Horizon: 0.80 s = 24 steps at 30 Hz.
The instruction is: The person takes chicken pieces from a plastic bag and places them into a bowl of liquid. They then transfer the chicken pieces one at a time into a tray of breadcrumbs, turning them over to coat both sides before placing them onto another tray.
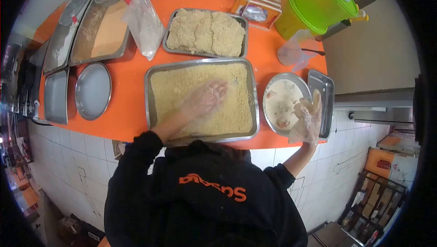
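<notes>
Your left hand point(205, 97) lies flat in the breadcrumbs point(182, 87) with its fingers spread, so that grip is released. It is blurred, and it presses on the crumbs near the middle of the frame. The crumbs fill a large metal tray point(148, 101) on the orange tabletop point(132, 71), just in front of your black hoodie point(205, 192).

Your right hand point(307, 117), in a thin clear glove, is at the right of the frame. Its grip is clenched on a pale, coated piece of food point(313, 102) at the right rim of a round bowl of batter point(280, 99). Just right of the bowl is a small rectangular tray point(324, 87).

Above the crumb tray sits a second tray of breaded cutlets point(205, 32). To its left lies a clear plastic bag point(143, 21). Further left, two long trays point(82, 33) lean along the tabletop's edge. Below them sit a round metal plate point(93, 91) and a small empty pan point(56, 96).

At the upper right stands a green pitcher point(318, 3), with a clear measuring cup point(293, 51) just below it.
</notes>
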Available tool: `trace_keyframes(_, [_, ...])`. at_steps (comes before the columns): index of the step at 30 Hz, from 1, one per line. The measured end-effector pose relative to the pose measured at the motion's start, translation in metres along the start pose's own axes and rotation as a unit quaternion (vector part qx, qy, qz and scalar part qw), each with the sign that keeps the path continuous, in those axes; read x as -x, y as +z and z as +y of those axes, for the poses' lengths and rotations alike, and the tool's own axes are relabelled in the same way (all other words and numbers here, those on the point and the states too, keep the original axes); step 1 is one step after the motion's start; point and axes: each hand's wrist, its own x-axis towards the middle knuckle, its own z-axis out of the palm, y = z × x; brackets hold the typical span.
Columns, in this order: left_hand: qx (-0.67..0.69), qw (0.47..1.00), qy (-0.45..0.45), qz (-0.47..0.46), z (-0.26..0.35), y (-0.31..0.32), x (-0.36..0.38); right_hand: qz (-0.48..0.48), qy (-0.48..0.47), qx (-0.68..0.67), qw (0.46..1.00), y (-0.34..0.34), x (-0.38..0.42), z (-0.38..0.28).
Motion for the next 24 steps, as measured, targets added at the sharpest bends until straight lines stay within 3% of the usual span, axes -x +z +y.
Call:
trace_keyframes(1, [-0.029,0.999,0.010,-0.019,-0.008,0.003,-0.002,0.004,-0.008,-0.004,1.000,0.004,-0.006,0.000])
trace_keyframes(4, [0.027,0.997,-0.029,0.062,-0.014,-0.013,-0.008,0.001,0.002,0.006,1.000,0.000,0.000,-0.004])
trace_keyframes(7, [-0.076,0.995,-0.024,-0.067,-0.004,-0.060,-0.017,-0.010,0.005,0.008,1.000,-0.004,0.004,-0.001])
trace_keyframes(10, [0.074,0.995,-0.070,-0.013,-0.009,0.004,0.004,-0.014,-0.017,0.016,1.000,0.001,-0.010,0.001])
trace_keyframes(13, [0.069,0.996,-0.054,0.009,-0.024,-0.003,0.008,-0.012,-0.001,0.015,1.000,0.001,-0.003,-0.004])
trace_keyframes(16, [0.077,0.934,-0.350,-0.003,-0.019,-0.025,0.032,0.000,0.012,0.001,1.000,-0.003,0.002,0.000])
trace_keyframes(19, [0.207,0.834,-0.494,0.137,-0.037,0.004,0.062,0.008,-0.009,0.008,1.000,-0.006,0.004,0.000])
trace_keyframes(21, [0.454,0.721,-0.481,0.205,-0.020,0.009,0.068,0.010,-0.011,0.015,1.000,-0.006,0.005,-0.002])
trace_keyframes(23, [0.543,0.697,-0.410,0.226,-0.008,0.000,0.063,0.015,-0.018,0.012,1.000,-0.003,0.006,-0.002])
trace_keyframes(24, [0.518,0.746,-0.356,0.219,-0.007,-0.013,0.055,0.018,-0.023,0.011,1.000,-0.003,0.004,-0.002])
